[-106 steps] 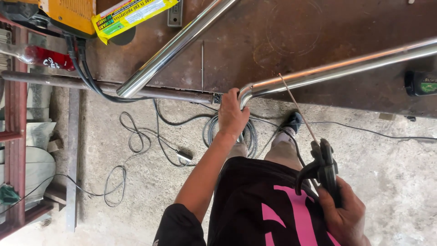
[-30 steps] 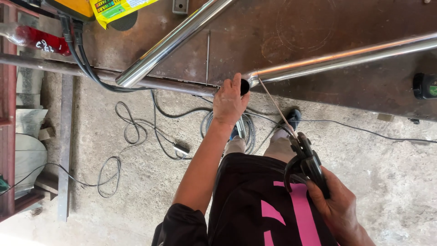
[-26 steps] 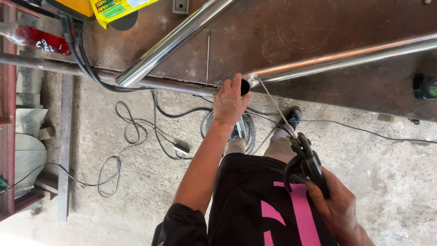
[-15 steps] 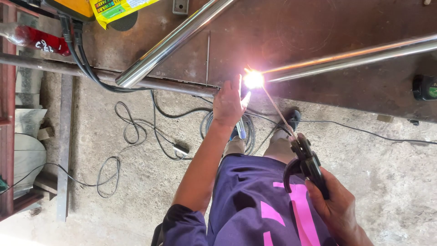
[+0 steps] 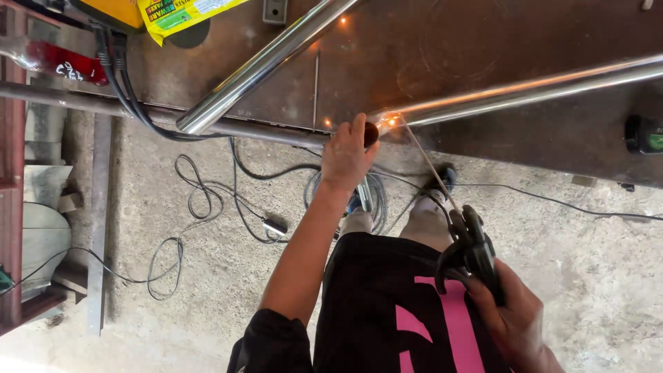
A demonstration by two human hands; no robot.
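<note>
My left hand [image 5: 347, 152] grips the open end of a shiny steel pipe [image 5: 525, 88] that lies across a rusty brown steel table [image 5: 442, 48]. In my right hand [image 5: 514, 321], low at the right, I hold a black electrode holder [image 5: 473, 250]. Its thin welding rod [image 5: 428, 164] reaches up to the pipe end, where orange sparks [image 5: 390, 121] glow just right of my left thumb. A second shiny pipe [image 5: 266, 65] lies diagonally on the table to the left.
A yellow welding machine [image 5: 114, 10] with black cables [image 5: 131, 103] sits at the top left. Loose wires [image 5: 200, 207] and a coil lie on the concrete floor. Rusty red framing [image 5: 10, 228] stands at the left. A dark green-labelled item [image 5: 644, 135] sits at the table's right edge.
A bright arc flared at the pipe end half a second ago; now it has faded to small orange sparks. My hands have stayed in place.
</note>
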